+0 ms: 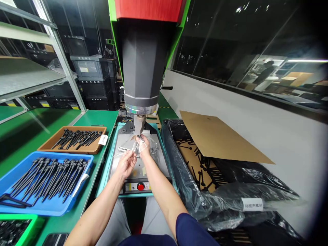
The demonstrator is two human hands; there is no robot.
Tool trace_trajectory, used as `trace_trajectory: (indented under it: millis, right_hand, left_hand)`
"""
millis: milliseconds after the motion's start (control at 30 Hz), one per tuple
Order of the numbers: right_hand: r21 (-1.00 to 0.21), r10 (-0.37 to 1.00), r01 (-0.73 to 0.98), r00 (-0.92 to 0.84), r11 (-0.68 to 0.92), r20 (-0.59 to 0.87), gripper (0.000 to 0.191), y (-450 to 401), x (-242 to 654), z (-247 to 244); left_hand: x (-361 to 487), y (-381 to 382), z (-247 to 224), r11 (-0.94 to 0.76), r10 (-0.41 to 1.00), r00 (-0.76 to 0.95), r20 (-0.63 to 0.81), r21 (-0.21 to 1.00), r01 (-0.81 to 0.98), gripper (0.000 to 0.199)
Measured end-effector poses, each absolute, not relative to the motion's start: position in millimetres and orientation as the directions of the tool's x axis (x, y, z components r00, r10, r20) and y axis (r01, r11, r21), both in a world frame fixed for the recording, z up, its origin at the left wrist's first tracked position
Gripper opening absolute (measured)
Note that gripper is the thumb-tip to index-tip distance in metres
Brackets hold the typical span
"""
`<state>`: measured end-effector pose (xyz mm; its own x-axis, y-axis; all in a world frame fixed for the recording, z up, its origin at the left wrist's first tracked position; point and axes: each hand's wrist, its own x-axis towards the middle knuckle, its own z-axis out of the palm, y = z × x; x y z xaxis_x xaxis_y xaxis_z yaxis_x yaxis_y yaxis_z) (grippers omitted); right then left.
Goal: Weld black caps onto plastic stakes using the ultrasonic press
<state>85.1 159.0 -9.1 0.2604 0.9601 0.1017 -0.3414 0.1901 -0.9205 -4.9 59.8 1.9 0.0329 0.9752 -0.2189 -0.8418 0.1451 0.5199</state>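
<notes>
My left hand (126,164) is closed at the left of the machine's plate, its fingertips pinched on thin white strings. My right hand (144,145) is just beneath the machine's metal tip (139,123), fingers closed around a small dark part with white strings about it. Both hands are close together, over the grey metal plate (153,169). Clear plastic film (153,146) lies around and behind the hands. A small white-grey metal piece (123,149) is left of my fingers. The exact shape of the held part is hidden.
The large machine head (143,61) hangs above my hands. A red button (140,186) is at the plate's front. On the left are a blue tray (48,208) and a brown tray (96,147) with black rods. A plastic-lined box (179,164) with cardboard (222,140) stands right.
</notes>
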Motion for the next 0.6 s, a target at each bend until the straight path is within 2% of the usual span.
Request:
trace_trajectory:
  millis: [100,267,367,500,600]
  right_hand:
    - [-0.926,0.972,-0.342,0.216,0.162,0.091,0.051,160.8,90.3,-7.2]
    - [-0.949,0.958,-0.189,0.190,0.252,0.216,0.035,160.2,101.4,-0.8]
    - [-0.958,0.957,-0.147,0.191,0.247,0.217,0.032,164.5,99.3,-0.1]
    - [-0.969,0.960,-0.156,0.238,0.191,0.151,0.035,169.2,93.9,-6.5]
    - [-0.969,0.966,-0.152,0.202,0.194,0.162,0.044,167.4,99.1,-15.5]
  left_hand:
    - [-8.7,61.9,-1.5,0.149,0.974,0.031,-0.226,0.525,-0.838,0.016]
    - [-11.2,64.1,-5.5,0.159,0.968,0.029,-0.248,0.525,-0.836,0.016]
    - [-10.2,65.1,-5.2,0.157,0.971,0.033,-0.237,0.528,-0.834,0.015]
    - [-9.9,66.1,-4.9,0.158,0.969,0.026,-0.245,0.540,-0.827,0.016]
    - [-11.3,66.3,-6.6,0.156,0.965,0.013,-0.262,0.533,-0.832,0.017]
